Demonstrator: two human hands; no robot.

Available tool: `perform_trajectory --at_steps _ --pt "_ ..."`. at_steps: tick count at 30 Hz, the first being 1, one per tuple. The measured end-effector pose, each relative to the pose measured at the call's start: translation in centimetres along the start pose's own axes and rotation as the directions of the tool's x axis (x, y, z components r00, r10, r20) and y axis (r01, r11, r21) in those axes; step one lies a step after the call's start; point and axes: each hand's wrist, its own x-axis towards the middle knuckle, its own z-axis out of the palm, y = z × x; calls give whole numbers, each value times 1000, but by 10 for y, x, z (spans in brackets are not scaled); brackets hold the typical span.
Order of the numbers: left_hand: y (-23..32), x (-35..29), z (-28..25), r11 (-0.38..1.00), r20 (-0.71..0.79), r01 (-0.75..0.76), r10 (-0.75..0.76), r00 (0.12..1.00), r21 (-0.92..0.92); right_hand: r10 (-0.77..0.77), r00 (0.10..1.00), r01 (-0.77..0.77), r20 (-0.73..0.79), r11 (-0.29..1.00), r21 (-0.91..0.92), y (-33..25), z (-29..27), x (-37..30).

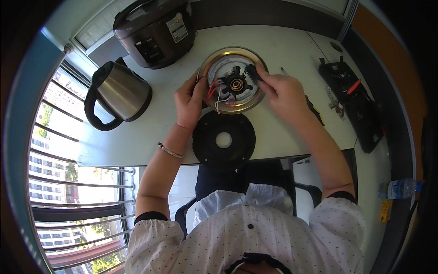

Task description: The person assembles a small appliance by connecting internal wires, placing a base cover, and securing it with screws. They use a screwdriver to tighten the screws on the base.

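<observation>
On the white table in front of me sits what looks like an upturned electric kettle, its bottom exposed inside a shiny metal rim. A round black connector with a coiled brass-coloured centre is in its middle. Red wires and white wires loop out at its left side. My left hand is closed around the left rim. With thumb and fingers, my right hand pinches a small black plastic part inside the right rim. Nearer me lies a flat black disc with a central hole.
A steel kettle with a black handle stands left, before a brown rice cooker. To the right lie a black tool case, a red-handled tool, metal fittings and a yellow-black tool. A bottle lies farther right.
</observation>
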Motion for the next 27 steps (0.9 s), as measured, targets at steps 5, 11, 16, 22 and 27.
perform_trajectory --at_steps 5,11,16,22,27 --pt "2 0 0 1000 6 15 -15 1000 16 114 991 -106 -65 988 110 -6 16 -10" --pt "2 1 0 1000 1 27 -27 1000 9 67 977 -70 -204 998 -9 -10 27 -12" --pt "6 -1 1 997 -28 67 -65 997 42 -37 981 -17 -190 962 -273 -13 31 -13" --pt "-1 1 2 978 -49 -93 103 993 187 -16 992 -19 -128 963 -271 -15 27 -16" --pt "-9 1 2 976 -64 -138 151 986 170 128 988 -128 -80 992 12 -19 19 -13"
